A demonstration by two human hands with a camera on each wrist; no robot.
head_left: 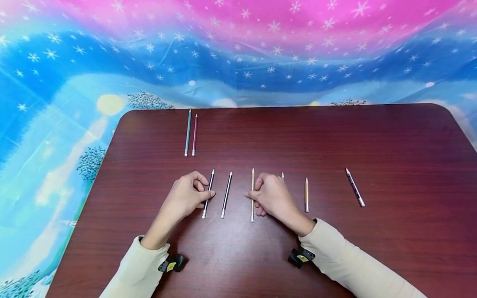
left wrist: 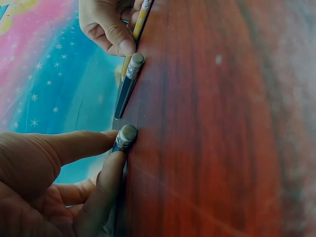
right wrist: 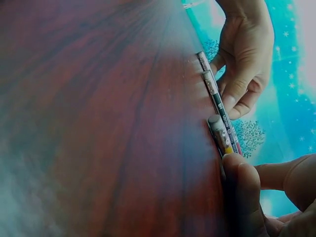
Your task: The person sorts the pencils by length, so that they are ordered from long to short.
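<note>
In the head view my left hand (head_left: 185,195) pinches a black pencil (head_left: 211,179) between thumb and fingers, its white-looking tip pointing away from me. Just right of it lies a second black pencil (head_left: 226,194), untouched. My right hand (head_left: 275,195) pinches a yellow pencil (head_left: 252,213) at mid-length. Behind that hand the tip of another pencil (head_left: 282,176) pokes out; the rest is hidden. In the left wrist view the eraser (left wrist: 129,132) of the held black pencil shows beside the thumb. The yellow pencil's eraser end (right wrist: 217,123) appears in the right wrist view.
A short yellow pencil (head_left: 307,194) and a dark patterned pencil (head_left: 355,187) lie to the right. At the back left a teal pencil (head_left: 188,132) and a pinkish-red pencil (head_left: 195,135) lie side by side. The brown table (head_left: 238,256) meets a snowflake-patterned cloth (head_left: 238,70).
</note>
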